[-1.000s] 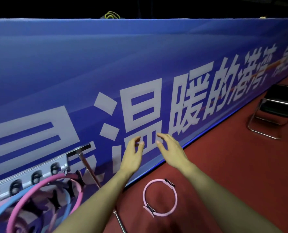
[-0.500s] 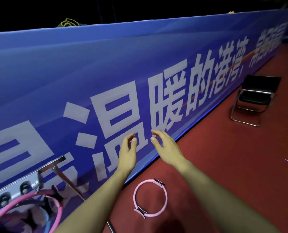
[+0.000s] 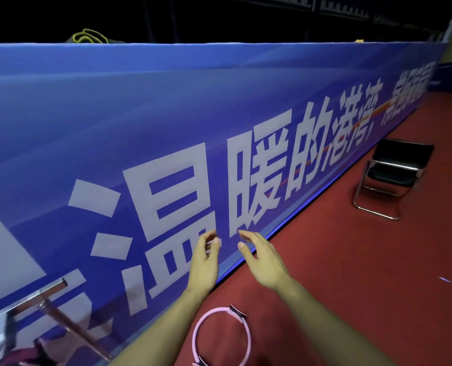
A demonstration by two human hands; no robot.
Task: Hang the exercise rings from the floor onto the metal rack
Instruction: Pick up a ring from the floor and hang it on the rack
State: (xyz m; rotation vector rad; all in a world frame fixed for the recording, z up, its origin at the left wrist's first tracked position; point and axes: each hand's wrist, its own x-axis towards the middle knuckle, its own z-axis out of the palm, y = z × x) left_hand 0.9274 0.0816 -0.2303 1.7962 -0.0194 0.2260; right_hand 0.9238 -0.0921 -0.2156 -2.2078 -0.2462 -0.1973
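Over the last second the view has swung right — the metal rack (image 3: 34,297) has slid to the lower-left corner. Left hand (image 3: 203,262) and right hand (image 3: 264,262) stay raised, fingers loosely spread, holding nothing. The pink exercise ring (image 3: 221,336) — dark grip pad on its rim — lies flat on the red floor (image 3: 351,273) beneath the forearms, not yet collected.

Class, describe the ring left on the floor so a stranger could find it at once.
Start at the long blue banner wall with white characters and drop to the red floor at its base. There, below the person's forearms, lies a pale pink exercise ring with a black grip pad, alone on the floor.
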